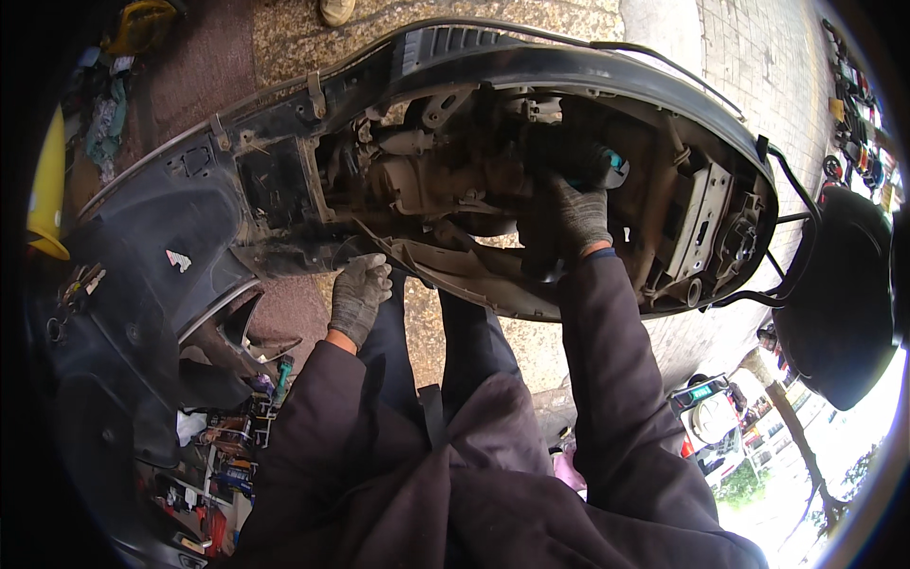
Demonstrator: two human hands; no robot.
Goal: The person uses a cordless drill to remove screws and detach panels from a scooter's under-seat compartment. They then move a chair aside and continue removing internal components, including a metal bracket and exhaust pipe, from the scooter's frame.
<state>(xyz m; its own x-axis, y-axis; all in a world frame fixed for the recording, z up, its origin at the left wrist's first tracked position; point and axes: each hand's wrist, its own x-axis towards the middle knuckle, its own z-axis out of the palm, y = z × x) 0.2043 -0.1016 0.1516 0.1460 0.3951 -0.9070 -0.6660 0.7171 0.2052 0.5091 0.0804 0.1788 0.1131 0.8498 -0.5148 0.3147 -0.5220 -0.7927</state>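
A scooter body point(445, 64) with its dark underseat frame exposed lies across my view. My right hand point(578, 213) is inside the seat opening, gripping a dark cordless power tool point(592, 159) with a teal part at its end, among brackets and frame tubes. My left hand point(362, 294) is gloved like the right, with fingers curled at the lower edge of the body, beside a plastic trim strip point(408, 261); what it holds, if anything, is hard to make out.
Tools and parts point(237, 450) crowd the lower left. A yellow object point(47, 185) stands at the far left. A black top box point(834, 299) sits behind the rack at right. More goods point(706, 417) and a tree trunk point(801, 450) are at lower right.
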